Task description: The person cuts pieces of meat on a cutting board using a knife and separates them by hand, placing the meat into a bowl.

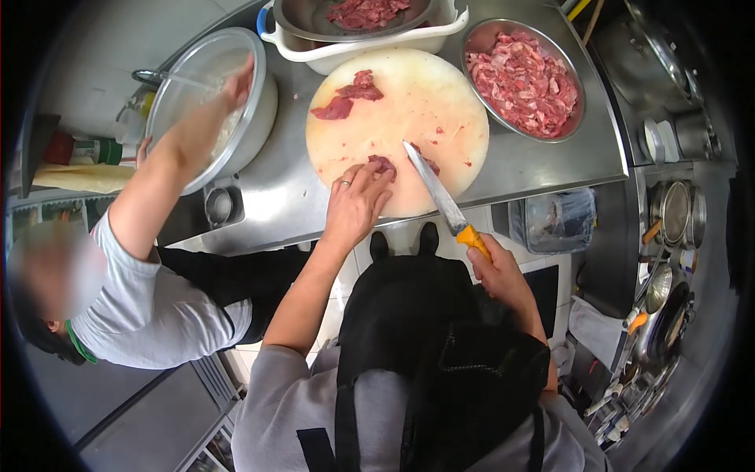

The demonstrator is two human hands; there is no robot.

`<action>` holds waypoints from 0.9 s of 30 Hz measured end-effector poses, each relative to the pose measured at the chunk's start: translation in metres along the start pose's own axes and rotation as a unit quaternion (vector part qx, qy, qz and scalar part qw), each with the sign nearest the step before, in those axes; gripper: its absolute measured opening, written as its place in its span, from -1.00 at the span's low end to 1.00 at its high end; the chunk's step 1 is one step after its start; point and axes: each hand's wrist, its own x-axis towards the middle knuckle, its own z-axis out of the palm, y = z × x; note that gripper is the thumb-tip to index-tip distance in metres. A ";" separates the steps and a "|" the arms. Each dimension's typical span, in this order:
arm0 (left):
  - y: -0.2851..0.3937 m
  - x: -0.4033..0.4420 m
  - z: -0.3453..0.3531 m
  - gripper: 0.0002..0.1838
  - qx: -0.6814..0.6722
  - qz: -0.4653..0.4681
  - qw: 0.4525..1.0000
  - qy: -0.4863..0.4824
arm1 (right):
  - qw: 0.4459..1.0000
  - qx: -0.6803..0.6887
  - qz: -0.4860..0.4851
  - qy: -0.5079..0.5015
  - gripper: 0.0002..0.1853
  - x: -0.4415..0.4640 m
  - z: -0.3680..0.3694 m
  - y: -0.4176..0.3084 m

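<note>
On the round, pale cutting board (393,110), my left hand (358,197) has its fingers bent over a small piece of meat (383,167) near the front edge. My right hand (499,267) is wrapped round the orange handle of a knife (436,187). The blade points up and to the left across the board, its tip a little right of the piece under my left hand. Another bit of meat (429,161) lies against the blade's right side. Larger dark red pieces (360,86) rest at the board's upper left.
A steel bowl of cut meat (523,82) stands right of the board. Behind it, a steel bowl (314,17) with meat sits on a white tub (330,53). At the left, a co-worker's arm (169,157) reaches over a large bowl (263,102). Pans (676,212) are at the far right.
</note>
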 end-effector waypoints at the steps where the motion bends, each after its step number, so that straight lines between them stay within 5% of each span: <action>1: -0.003 0.002 -0.001 -0.54 0.002 -0.001 1.000 0.001 | 1.000 0.005 -0.005 0.000 -0.57 0.003 -0.001 -0.001; 7: -0.020 0.005 -0.006 -0.65 -0.076 0.021 0.997 -0.010 | 0.997 0.067 0.007 -0.034 -0.56 0.018 0.003 0.010; 10: -0.022 0.014 0.000 -0.77 -0.106 -0.056 0.987 0.108 | 0.997 0.058 -0.005 -0.045 -0.55 0.022 0.007 0.009; 18: -0.007 0.020 0.010 -0.84 -0.172 0.077 0.982 -0.025 | 0.995 0.094 0.015 -0.035 -0.59 0.017 -0.001 0.017; 27: 0.002 0.013 0.008 -0.79 -0.059 0.067 0.994 0.057 | 0.995 0.090 -0.012 -0.026 -0.59 0.009 0.002 0.026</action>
